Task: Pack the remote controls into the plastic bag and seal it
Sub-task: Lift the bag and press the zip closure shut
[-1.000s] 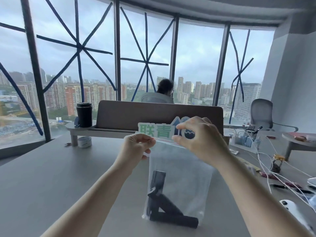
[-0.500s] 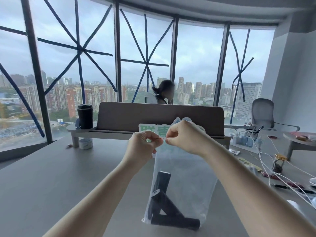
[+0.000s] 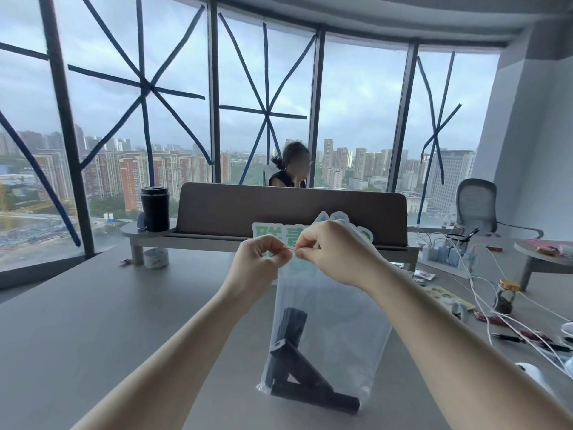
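Observation:
A clear plastic bag [image 3: 341, 330] with a green and white printed header hangs upright over the grey table [image 3: 93, 321], its bottom resting on the tabletop. Inside lie black remote controls [image 3: 297, 370], leaning against each other at the bottom. My left hand [image 3: 259, 262] and my right hand [image 3: 331, 249] both pinch the bag's top seal strip, fingertips nearly touching at the middle. The header is mostly hidden behind my hands.
A brown desk divider [image 3: 291, 209] stands behind the bag with a person seated beyond it. A black tumbler [image 3: 154, 207] and tape roll [image 3: 156, 258] sit left. White cables [image 3: 483, 274], a small jar [image 3: 505, 296], pens and a chair [image 3: 474, 206] lie right.
My right hand slid left along the bag's top until it met my left hand. The bag rose slightly and the remotes shifted inside it.

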Demonstrator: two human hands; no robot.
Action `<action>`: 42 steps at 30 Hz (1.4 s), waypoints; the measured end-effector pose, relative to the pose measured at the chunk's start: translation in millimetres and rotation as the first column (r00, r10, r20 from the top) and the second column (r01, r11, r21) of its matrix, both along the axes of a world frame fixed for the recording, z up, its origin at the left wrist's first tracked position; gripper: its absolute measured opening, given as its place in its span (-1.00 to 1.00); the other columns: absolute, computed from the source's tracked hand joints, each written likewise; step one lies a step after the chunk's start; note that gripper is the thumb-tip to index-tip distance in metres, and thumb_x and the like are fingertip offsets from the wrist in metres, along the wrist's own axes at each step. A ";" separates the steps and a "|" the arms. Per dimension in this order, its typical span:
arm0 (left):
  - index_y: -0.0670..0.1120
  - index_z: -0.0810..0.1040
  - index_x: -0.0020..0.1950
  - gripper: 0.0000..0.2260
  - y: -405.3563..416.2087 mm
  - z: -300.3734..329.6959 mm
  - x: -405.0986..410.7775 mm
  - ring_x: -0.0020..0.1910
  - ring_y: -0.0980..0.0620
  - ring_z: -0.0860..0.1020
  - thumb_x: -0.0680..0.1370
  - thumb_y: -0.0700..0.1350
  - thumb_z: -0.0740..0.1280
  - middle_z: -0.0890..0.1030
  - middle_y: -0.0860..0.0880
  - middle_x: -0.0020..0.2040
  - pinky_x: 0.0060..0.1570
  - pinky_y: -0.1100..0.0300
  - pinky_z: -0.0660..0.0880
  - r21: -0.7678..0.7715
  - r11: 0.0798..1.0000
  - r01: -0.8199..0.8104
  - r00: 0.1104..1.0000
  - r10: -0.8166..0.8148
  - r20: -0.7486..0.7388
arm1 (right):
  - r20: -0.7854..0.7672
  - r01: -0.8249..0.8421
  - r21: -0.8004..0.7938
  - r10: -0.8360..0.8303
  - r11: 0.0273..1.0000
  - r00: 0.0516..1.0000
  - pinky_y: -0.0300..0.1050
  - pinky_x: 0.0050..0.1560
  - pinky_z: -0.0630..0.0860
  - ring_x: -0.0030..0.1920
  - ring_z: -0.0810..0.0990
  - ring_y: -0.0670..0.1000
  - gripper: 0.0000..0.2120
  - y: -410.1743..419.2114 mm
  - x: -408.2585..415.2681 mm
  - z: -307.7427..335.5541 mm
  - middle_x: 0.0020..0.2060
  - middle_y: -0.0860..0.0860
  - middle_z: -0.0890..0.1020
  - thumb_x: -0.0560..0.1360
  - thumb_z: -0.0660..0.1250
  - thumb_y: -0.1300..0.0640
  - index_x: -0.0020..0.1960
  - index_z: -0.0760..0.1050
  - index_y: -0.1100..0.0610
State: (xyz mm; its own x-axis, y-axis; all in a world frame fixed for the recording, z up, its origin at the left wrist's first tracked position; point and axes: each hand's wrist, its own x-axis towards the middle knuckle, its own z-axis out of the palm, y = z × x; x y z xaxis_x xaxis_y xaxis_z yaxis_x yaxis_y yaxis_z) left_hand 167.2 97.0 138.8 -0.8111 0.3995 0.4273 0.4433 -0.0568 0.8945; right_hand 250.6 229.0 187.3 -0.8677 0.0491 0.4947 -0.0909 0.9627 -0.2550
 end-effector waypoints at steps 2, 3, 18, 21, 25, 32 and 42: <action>-0.02 0.54 -0.40 -0.77 -0.1 0.2 -1.0 -0.51 0.14 0.35 0.46 -0.19 0.39 0.48 0.17 -0.49 -0.44 0.24 0.32 0.001 1.000 0.000 1.000 0.000 -0.011 | -0.003 0.008 -0.002 -0.008 1.000 1.000 0.07 -0.09 0.61 -0.16 0.62 0.02 -0.89 -0.4 -1.1 0.1 -0.22 -0.10 0.67 0.49 0.39 0.05 -0.11 0.69 0.02; -0.01 0.53 -0.40 -0.76 0.1 0.3 -1.4 -0.52 0.17 0.36 0.46 -0.20 0.39 0.48 0.18 -0.50 -0.43 0.23 0.32 0.000 1.000 -0.003 1.000 0.003 -0.017 | 0.000 0.012 -0.002 -0.012 1.000 1.000 0.07 -0.09 0.61 -0.17 0.62 0.02 -0.89 -0.7 -1.6 0.1 -0.24 -0.11 0.66 0.49 0.37 0.06 -0.12 0.68 0.02; -0.11 0.53 -0.32 -0.86 -2.6 -7.6 -9.1 -0.47 0.16 0.34 0.45 -0.25 0.34 0.49 0.12 -0.43 -0.40 0.25 0.31 0.087 0.980 -0.179 0.980 0.186 -0.076 | -0.016 0.071 0.205 -0.070 0.976 0.997 -0.04 -0.06 0.35 -0.11 0.50 0.07 -0.83 0.2 -1.3 -12.2 -0.04 0.00 0.62 0.60 0.18 0.08 -0.16 0.39 0.05; -0.10 0.54 -0.33 -0.85 -12.8 -10.0 -20.3 -0.50 0.19 0.35 0.44 -0.23 0.37 0.48 0.18 -0.50 -0.37 0.16 0.31 0.098 0.966 -0.239 0.968 0.245 -0.056 | 0.007 0.101 0.246 -0.106 0.964 0.994 -0.03 0.03 0.37 -0.07 0.56 0.11 -0.84 12.7 5.5 -18.2 -0.02 -0.01 0.62 0.62 0.14 0.06 -0.11 0.42 0.04; -0.06 0.55 -0.36 -0.83 -24.3 -10.9 -29.8 -0.49 0.14 0.34 0.43 -0.22 0.37 0.47 0.18 -0.54 -0.38 0.18 0.29 0.123 0.953 -0.276 0.959 0.281 -0.029 | 0.002 0.134 0.264 -0.139 0.955 0.990 -0.04 -0.02 0.34 -0.15 0.49 0.09 -0.85 23.2 12.1 -22.1 -0.02 -0.05 0.61 0.62 0.14 0.06 -0.11 0.39 0.01; -0.03 0.56 -0.39 -0.81 -46.5 -7.3 -45.1 -0.43 0.08 0.36 0.43 -0.20 0.39 0.47 0.17 -0.56 -0.36 0.14 0.30 0.162 0.938 -0.306 0.951 0.307 0.018 | -0.025 0.153 0.294 -0.153 0.944 0.988 -0.03 -0.03 0.36 -0.05 0.57 0.11 -0.85 28.6 20.3 -20.4 0.00 -0.04 0.62 0.62 0.13 0.05 -0.10 0.40 0.00; -0.12 0.53 -0.32 -0.84 -73.4 -3.6 -57.0 -0.53 0.06 0.28 0.46 -0.26 0.35 0.38 -0.08 -0.44 -0.43 0.21 0.24 0.200 0.923 -0.330 0.944 0.323 0.066 | -0.052 0.158 0.271 -0.150 0.949 0.987 -0.07 -0.18 0.33 -0.04 0.58 0.13 -0.82 16.1 13.5 -19.3 -0.02 -0.01 0.61 0.62 0.11 0.05 -0.15 0.33 0.02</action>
